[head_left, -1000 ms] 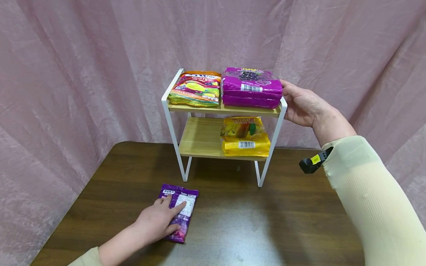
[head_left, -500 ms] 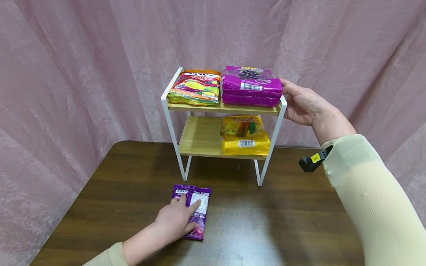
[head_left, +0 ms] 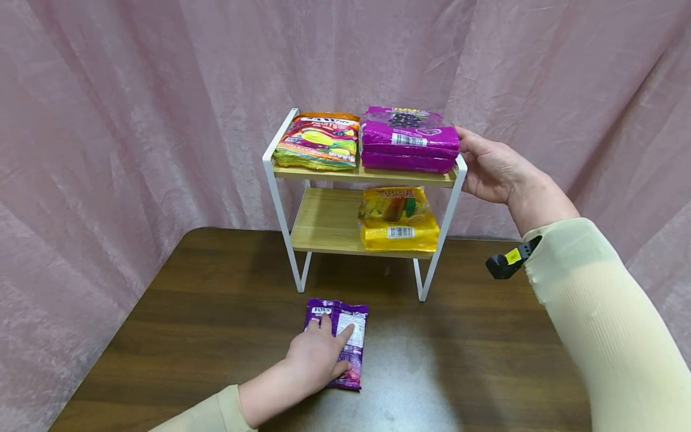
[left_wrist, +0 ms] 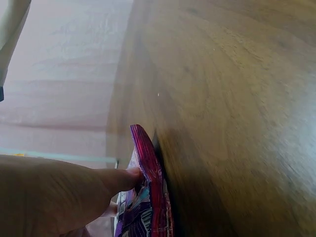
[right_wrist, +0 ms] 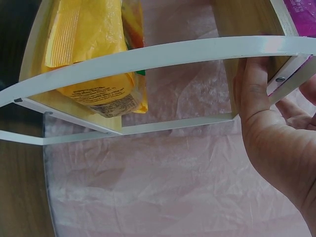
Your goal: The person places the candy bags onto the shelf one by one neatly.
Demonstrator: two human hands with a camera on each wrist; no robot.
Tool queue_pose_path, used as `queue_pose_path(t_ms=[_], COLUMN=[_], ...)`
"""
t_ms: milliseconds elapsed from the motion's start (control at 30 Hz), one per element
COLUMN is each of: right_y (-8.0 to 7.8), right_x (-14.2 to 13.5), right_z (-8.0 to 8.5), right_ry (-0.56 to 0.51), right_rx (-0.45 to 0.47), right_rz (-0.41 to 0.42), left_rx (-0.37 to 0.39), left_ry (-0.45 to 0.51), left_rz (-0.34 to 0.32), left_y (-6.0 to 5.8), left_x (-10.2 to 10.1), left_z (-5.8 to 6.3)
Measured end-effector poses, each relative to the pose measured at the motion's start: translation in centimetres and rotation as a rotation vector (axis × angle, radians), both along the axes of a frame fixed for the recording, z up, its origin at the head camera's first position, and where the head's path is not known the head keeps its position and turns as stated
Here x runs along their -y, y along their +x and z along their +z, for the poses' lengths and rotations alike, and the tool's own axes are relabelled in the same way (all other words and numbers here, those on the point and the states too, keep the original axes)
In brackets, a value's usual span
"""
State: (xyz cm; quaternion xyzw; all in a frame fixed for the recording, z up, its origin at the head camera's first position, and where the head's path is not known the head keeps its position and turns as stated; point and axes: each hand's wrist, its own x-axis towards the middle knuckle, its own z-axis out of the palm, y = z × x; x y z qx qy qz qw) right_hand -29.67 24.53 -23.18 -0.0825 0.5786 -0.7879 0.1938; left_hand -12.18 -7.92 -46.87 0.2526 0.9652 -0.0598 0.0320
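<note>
A purple Fox's candy bag [head_left: 357, 345] lies on the table in front of the shelf, in the head view. My left hand [head_left: 313, 357] rests on it with fingers spread; in the left wrist view, the thumb [left_wrist: 121, 178] presses near the bag's edge. At the upper right of the two-tier shelf [head_left: 318, 225], my right hand [head_left: 496, 171] grips the end of the top board. One digit reaches under that board in the right wrist view, while other fingers bend above, beside a purple pack with berries [head_left: 410, 141]. Their tips are partly hidden.
A stack of orange and green fruit candy bags [head_left: 318, 144] sits left on the top tier. On the lower tier stands a yellow pack [head_left: 399, 222] at the right. Pink curtain [head_left: 135, 120] hangs behind the brown table [head_left: 189, 300].
My left hand has slid the purple candy bag to the right along the table, bringing it in front of the shelf. The right hand stays at the shelf's upper right.
</note>
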Motion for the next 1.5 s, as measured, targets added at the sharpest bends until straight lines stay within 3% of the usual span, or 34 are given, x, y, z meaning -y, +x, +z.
queue_pose_path(t_ms=[467,767,967,1133,1333,1500], right_y=[0.1,0.2,0.1,0.1,-0.1,-0.1], right_x=[-0.2,-0.2,0.0,0.0,0.0,0.0], right_z=[0.0,-0.1,0.0,0.0,-0.1,0.0], right_ry=[-0.013,0.005,0.011,0.015,0.004,-0.001], right_rx=[0.010,0.000,0.005,0.005,-0.009,-0.017], right_rz=[-0.006,-0.014,-0.010,-0.022,0.002,0.011], left_rx=[-0.081,-0.045,-0.020,-0.009,-0.004,0.010], left_ry=[-0.061,-0.055,-0.031,-0.107,-0.251,-0.301], left_rz=[0.007,0.044,0.101,0.129,0.188,0.206], left_y=[0.3,0.6,1.3,1.5,1.3,1.1], left_x=[-3.2,-3.7,-4.9,-7.0,-8.9,-9.5], left_z=[-0.4,-0.3,0.7,1.1,0.5,0.1])
